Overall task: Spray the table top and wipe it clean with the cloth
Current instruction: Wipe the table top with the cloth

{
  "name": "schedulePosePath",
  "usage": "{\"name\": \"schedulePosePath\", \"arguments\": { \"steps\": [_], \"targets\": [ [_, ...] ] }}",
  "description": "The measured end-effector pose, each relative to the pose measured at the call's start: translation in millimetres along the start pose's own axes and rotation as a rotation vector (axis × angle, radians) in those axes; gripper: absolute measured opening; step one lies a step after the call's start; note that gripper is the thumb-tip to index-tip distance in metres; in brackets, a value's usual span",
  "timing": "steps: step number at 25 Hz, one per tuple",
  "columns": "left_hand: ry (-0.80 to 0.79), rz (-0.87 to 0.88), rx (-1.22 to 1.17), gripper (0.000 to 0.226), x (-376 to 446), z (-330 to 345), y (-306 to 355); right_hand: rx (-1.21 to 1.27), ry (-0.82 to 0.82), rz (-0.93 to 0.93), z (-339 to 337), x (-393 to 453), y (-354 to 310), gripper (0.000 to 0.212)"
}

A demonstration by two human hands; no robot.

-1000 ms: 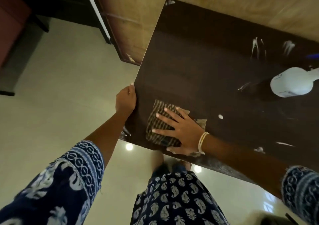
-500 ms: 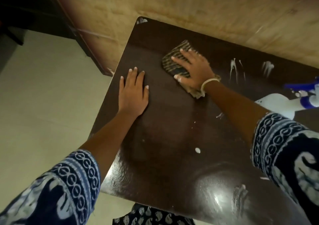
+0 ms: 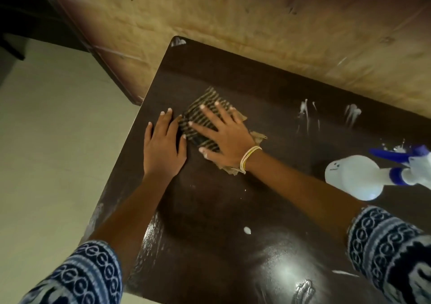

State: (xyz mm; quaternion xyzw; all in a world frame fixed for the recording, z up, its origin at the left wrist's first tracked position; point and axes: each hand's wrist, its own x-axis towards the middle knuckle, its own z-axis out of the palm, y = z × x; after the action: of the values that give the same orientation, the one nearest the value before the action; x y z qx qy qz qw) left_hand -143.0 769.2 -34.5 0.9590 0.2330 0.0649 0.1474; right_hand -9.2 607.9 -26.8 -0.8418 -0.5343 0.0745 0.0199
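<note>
A dark brown table top (image 3: 233, 210) fills the middle of the head view. A striped dark-and-tan cloth (image 3: 200, 117) lies on it near the far left corner. My right hand (image 3: 224, 136) presses flat on the cloth with fingers spread. My left hand (image 3: 164, 145) rests flat on the table just left of the cloth, its fingertips touching the cloth's edge. A white spray bottle (image 3: 354, 177) with a blue trigger lies on its side at the right. White spray streaks (image 3: 307, 115) and a droplet (image 3: 247, 230) mark the surface.
A tan plywood-like wall (image 3: 256, 24) runs along the table's far edge. Pale floor (image 3: 46, 163) lies to the left of the table. A dark piece of furniture (image 3: 23, 12) stands at the top left.
My right hand has slid the cloth back from the far edge toward my left hand. My left hand stays flat on the table. One second ago it gripped the table's edge.
</note>
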Motion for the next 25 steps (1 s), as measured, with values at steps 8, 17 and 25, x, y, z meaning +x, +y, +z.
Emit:
{"name": "schedulePosePath", "arguments": {
  "steps": [8,17,25],
  "targets": [
    [0.05,0.007,0.012,0.048,1.0,-0.5,-0.4,0.048,0.073,0.422,-31.6,45.7,162.8,0.071],
    [0.035,0.0,0.012,0.048,-3.9,-4.0,-1.0,0.051,0.004,0.166,-8.8,-50.1,-2.8,0.067],
    [0.002,0.167,-0.015,0.041,-49.6,-7.4,11.8,0.022,-0.23,-0.528,19.2,-175.5,-96.9,0.073]
  ]
}}
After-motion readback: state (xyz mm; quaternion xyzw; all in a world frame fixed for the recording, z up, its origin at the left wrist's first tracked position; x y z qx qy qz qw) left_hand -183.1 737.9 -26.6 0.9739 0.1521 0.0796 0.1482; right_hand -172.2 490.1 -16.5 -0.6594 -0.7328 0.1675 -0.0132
